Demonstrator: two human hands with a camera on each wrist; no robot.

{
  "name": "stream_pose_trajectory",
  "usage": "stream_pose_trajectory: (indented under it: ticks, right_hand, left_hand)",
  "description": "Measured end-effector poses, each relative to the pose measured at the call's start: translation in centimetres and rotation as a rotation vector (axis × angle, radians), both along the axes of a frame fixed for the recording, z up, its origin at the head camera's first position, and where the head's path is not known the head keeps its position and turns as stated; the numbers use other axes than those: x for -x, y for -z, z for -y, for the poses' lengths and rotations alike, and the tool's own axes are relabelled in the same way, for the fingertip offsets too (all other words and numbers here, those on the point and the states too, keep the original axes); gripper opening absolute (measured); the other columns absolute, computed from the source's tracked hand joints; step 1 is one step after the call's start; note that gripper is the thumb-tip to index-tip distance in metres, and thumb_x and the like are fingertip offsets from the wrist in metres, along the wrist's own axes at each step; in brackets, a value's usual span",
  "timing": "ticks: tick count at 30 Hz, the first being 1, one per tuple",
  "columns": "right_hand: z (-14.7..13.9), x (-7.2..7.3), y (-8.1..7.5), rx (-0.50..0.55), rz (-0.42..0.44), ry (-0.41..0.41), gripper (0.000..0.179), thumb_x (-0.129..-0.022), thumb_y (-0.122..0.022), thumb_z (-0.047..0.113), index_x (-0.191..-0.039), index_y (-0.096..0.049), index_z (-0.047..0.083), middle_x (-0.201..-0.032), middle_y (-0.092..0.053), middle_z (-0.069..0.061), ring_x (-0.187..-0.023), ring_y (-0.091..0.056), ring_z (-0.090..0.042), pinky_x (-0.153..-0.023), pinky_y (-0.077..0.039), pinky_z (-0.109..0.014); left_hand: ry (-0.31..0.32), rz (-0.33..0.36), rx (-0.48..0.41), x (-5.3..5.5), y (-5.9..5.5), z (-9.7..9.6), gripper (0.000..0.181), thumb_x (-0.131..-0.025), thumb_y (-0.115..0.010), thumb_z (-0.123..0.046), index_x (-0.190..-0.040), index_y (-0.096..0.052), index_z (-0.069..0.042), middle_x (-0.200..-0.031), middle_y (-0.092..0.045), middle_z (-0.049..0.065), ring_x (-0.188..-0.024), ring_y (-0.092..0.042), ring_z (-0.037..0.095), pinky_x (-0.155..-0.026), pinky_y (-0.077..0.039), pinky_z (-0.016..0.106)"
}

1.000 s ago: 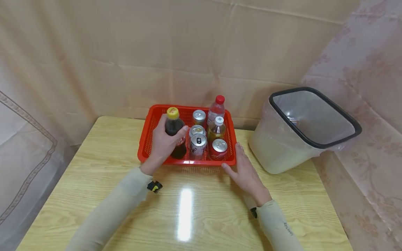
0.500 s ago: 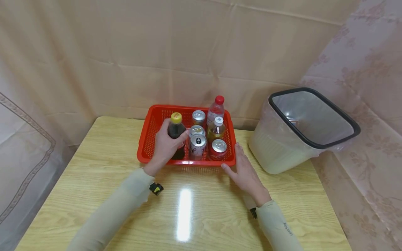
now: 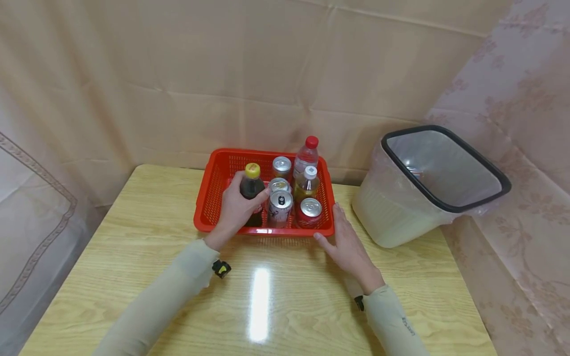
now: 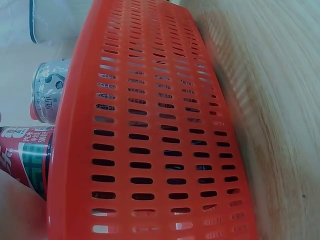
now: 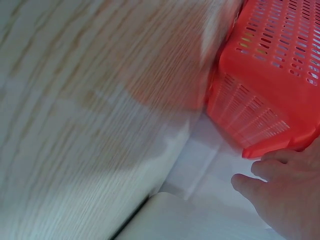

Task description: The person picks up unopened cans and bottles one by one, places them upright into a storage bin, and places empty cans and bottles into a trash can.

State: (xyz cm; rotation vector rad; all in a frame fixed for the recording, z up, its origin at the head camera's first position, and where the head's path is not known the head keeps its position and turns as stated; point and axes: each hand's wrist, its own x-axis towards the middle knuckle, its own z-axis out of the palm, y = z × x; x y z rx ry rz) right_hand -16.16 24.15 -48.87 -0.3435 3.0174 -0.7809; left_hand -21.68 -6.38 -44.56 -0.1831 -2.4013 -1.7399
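My left hand (image 3: 233, 206) grips a dark soda bottle (image 3: 252, 188) with a yellow cap, upright in the left half of a red plastic basket (image 3: 276, 232). The bottle's red label (image 4: 27, 150) shows past the rim in the left wrist view. Just right of it stand a patterned can (image 3: 279, 211) and a silver-topped can (image 3: 278, 185). Another can (image 3: 281, 165), a red can (image 3: 309, 216), a white-capped bottle (image 3: 307, 187) and a red-capped clear bottle (image 3: 306, 157) share the basket. My right hand (image 3: 349, 247) rests against the basket's front right corner, fingers extended.
A pale bin (image 3: 387, 212) with a black rim and clear liner stands right of the basket, with something partly visible inside. Everything is on a wood-grain table (image 3: 178, 306). A beige curtain (image 3: 222, 74) hangs behind it.
My left hand has shifted the soda bottle slightly right and lower in the basket, closer to the cans. The right hand has stayed at the basket's corner.
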Motion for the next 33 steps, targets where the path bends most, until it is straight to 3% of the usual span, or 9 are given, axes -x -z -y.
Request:
stream_pose_trajectory:
  ticks: [7, 14, 19, 26, 33]
  right_hand:
    - [-0.1, 0.0, 0.0, 0.008, -0.001, -0.002, 0.104, -0.099, -0.052, 0.067, -0.166, -0.002, 0.006, -0.173, -0.009, -0.017, -0.158, -0.011, -0.036, -0.124, -0.02, -0.057]
    - [-0.1, 0.3, 0.2, -0.002, -0.002, -0.005, 0.104, -0.098, -0.051, 0.068, -0.166, -0.001, 0.006, -0.172, -0.01, -0.018, -0.158, -0.011, -0.037, -0.124, -0.021, -0.058]
    - [0.1, 0.5, 0.2, -0.004, 0.0, -0.003, 0.105, -0.098, -0.051, 0.069, -0.166, -0.001, 0.007, -0.173, -0.01, -0.016, -0.158, -0.012, -0.037, -0.124, -0.021, -0.058]
    - [-0.2, 0.7, 0.1, -0.006, -0.02, -0.006, 0.103, -0.098, -0.052, 0.068, -0.166, -0.005, 0.006, -0.172, -0.01, -0.016, -0.158, -0.01, -0.036, -0.124, -0.02, -0.057]
    - [-0.9, 0.3, 0.1, -0.014, -0.033, 0.008, 0.099, -0.099, -0.052, 0.066, -0.167, -0.009, 0.008, -0.174, -0.002, -0.011, -0.159, -0.006, -0.033, -0.124, -0.018, -0.059]
  left_hand:
    - [0.017, 0.022, -0.01, 0.0, 0.1, 0.0, 0.062, -0.091, -0.079, -0.039, -0.136, -0.047, -0.012, -0.124, -0.059, 0.012, -0.111, -0.058, 0.031, -0.091, -0.057, 0.051]
    - [0.026, 0.089, -0.014, 0.1, 0.2, 0.5, 0.094, -0.087, -0.082, -0.04, -0.159, -0.025, -0.018, -0.147, -0.048, 0.014, -0.133, -0.05, 0.034, -0.107, -0.047, 0.059]
    - [0.016, 0.096, 0.014, 0.1, 0.2, 1.0, 0.107, -0.087, -0.081, -0.045, -0.165, -0.012, -0.022, -0.156, -0.044, 0.012, -0.138, -0.047, 0.034, -0.111, -0.044, 0.06]
    - [0.03, 0.078, 0.1, -0.6, 0.3, 2.4, 0.109, -0.085, -0.082, -0.05, -0.166, -0.015, -0.019, -0.165, -0.035, 0.009, -0.149, -0.035, 0.031, -0.114, -0.038, 0.062]
    - [0.007, 0.057, 0.219, -1.7, 0.2, 4.0, 0.111, -0.082, -0.083, -0.052, -0.166, -0.018, -0.021, -0.169, -0.026, 0.009, -0.151, -0.029, 0.036, -0.109, -0.04, 0.069]
